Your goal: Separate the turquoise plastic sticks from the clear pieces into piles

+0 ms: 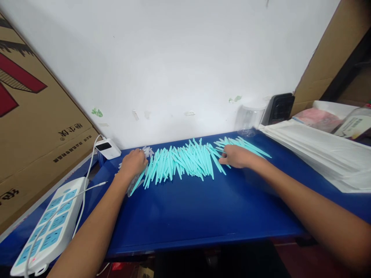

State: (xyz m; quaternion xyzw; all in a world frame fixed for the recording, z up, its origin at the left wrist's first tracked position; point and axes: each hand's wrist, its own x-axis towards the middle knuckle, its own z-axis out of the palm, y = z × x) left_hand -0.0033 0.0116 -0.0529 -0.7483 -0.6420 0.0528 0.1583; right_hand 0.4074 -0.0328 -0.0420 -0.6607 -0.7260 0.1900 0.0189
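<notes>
A long heap of slim turquoise plastic sticks lies across the blue table, with tapered ends and pale tips. My left hand is at the heap's left end, fingers curled down over small clear plastic pieces. What those fingers hold is hidden beneath the hand. One turquoise stick slants out beside it. At the right part of the heap, my right hand has thumb and fingers bent together among the sticks. Whether a stick is pinched there cannot be made out. More sticks fan out behind this hand.
A white power strip with cables and a small white device sit at left, beside a large cardboard box. A clear jar, a black object and stacked white sheets stand right. A white wall closes the back.
</notes>
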